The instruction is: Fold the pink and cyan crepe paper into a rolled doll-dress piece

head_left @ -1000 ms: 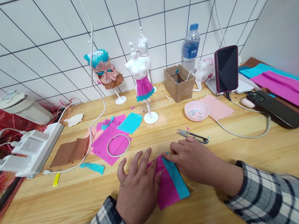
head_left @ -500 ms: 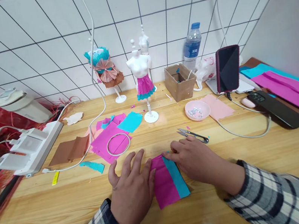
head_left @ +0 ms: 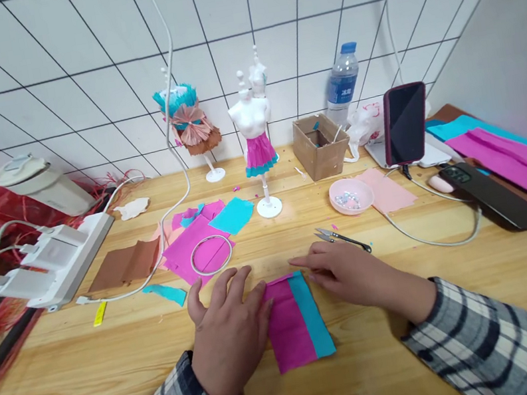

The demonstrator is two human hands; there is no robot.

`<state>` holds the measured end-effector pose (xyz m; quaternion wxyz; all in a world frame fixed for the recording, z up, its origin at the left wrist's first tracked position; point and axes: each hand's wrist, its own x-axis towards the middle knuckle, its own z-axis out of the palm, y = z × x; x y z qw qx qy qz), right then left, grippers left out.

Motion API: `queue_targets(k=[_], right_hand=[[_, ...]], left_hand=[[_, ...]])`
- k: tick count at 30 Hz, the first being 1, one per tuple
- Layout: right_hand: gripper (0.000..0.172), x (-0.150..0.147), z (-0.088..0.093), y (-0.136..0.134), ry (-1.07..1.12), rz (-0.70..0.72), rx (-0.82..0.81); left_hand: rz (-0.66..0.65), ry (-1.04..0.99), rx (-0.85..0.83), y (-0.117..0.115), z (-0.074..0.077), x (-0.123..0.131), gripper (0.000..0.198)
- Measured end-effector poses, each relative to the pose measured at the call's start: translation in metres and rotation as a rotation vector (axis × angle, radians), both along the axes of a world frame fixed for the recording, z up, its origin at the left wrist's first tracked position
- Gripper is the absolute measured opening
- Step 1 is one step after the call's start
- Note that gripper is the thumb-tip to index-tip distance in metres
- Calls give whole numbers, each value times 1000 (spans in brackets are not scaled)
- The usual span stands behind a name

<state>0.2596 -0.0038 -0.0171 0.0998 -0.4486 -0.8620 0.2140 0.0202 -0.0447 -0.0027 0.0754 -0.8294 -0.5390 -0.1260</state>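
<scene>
A magenta crepe paper piece (head_left: 289, 328) with a turquoise band (head_left: 313, 317) down its right side lies on the table before me. Its upper edge shows a narrow fold. My left hand (head_left: 232, 327) rests at its left side, fingers spread, thumb and index fingertip touching the paper's upper left edge. Just off the upper right corner is my right hand (head_left: 344, 271), index finger stretched out over the wood, the other fingers loosely bent, holding nothing. Thread snips (head_left: 346, 238) lie right behind that hand. A small white dress form (head_left: 250, 119) wears a magenta and turquoise paper skirt (head_left: 259, 154).
Left of the dress form lie paper scraps (head_left: 123, 265) and a metal ring (head_left: 211, 255). A pink bowl (head_left: 351, 196) of beads, a cardboard box (head_left: 320, 147), a bottle (head_left: 343, 83) and phones (head_left: 405, 123) stand right. White cables (head_left: 163, 231) cross the table; a power strip (head_left: 72, 263) sits left.
My right hand has come off the paper's upper right corner and shifted slightly right and away, index finger extended. My left hand stays at the paper's left side.
</scene>
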Motion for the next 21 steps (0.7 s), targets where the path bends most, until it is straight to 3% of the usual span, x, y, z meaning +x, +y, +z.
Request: queue_targets(k=[6,10,15,21], right_hand=[[25,-7,-4,4,145,-148,-36],[14,-19,-3,8,154,-272,-65],[7,-23,-5,13,116,-239,-59],[8,-20,-7,13,150,-224,-48]], left_hand=[[-5,-51,5,2,4,-3,16],[-5,-115,13,20,9,-7,25],[-86,-198,-222,51,8,6,19],[-117,-168,-317,57,-1,28,12]])
